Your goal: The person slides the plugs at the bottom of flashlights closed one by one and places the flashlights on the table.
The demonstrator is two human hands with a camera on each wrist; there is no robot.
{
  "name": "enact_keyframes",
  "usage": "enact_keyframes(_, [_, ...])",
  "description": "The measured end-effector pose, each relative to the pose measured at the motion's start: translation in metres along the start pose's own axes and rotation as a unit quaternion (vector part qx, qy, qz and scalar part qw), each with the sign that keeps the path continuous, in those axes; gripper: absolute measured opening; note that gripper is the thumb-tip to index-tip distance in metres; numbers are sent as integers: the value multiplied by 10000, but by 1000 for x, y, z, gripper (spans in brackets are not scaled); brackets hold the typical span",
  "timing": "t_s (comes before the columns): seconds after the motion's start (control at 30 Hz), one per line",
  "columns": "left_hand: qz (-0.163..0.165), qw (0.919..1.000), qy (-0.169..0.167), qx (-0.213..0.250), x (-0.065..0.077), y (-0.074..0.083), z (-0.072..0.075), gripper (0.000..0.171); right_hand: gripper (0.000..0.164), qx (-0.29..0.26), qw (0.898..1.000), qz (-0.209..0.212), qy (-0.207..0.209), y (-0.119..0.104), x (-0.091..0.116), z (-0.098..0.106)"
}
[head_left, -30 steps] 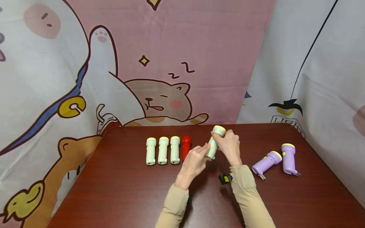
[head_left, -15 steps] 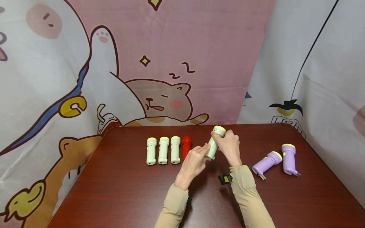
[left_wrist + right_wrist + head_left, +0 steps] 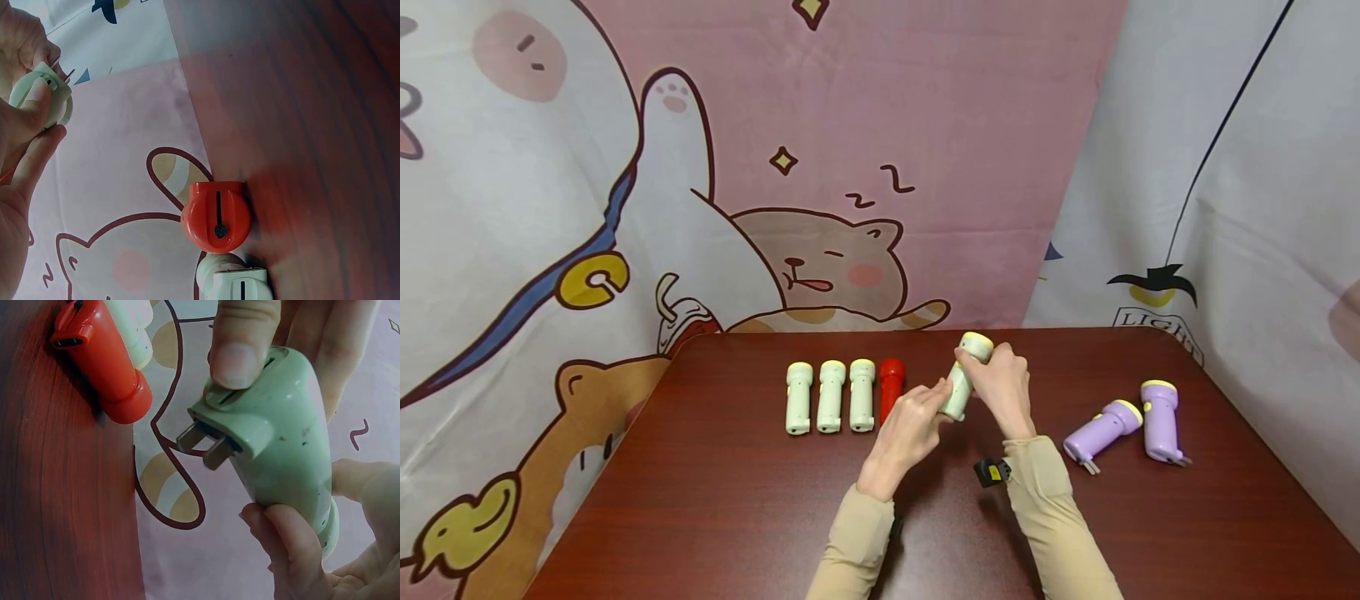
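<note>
A pale green flashlight (image 3: 958,393) with a yellow-rimmed head is held tilted between both hands above the table. My left hand (image 3: 910,429) grips its tail end; in the right wrist view the left thumb (image 3: 237,359) presses on the slotted slider there. Two metal plug prongs (image 3: 205,445) stick out beside that thumb. My right hand (image 3: 1006,387) holds the flashlight near its head, fingers and thumb around the body. A red flashlight (image 3: 891,385) lies just left of my left hand, its lower end hidden behind the hand in the head view.
Left of the red one, several pale green flashlights (image 3: 831,398) lie in a row on the brown table (image 3: 715,517). To the right are two purple flashlights, one slanted (image 3: 1102,432) and one straighter (image 3: 1161,422), both with prongs out. A cartoon cloth (image 3: 985,167) hangs behind.
Both hands keep their hold on the pale green flashlight with hardly any movement. Only the head view has shifted very slightly.
</note>
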State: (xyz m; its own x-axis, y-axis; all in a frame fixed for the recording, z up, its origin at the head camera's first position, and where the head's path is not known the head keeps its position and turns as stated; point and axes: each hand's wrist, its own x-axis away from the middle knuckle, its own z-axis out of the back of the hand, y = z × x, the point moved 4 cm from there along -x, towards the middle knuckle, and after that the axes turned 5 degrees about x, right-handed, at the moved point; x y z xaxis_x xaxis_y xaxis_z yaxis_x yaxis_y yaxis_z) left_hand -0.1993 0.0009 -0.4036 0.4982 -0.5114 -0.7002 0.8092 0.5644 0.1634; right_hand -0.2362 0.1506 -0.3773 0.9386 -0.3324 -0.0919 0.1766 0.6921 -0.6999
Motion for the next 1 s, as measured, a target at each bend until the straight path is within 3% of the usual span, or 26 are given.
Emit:
enact_keyframes(0.6, [-48,9999,-66,112,1,-4,1,42,57,144,9999,-16,-8,-2,-1,-1])
enact_keyframes(1.0, [75,9991,-389,134,1,-6,1,43,59,182,9998,-57,-75,0,-4,-6])
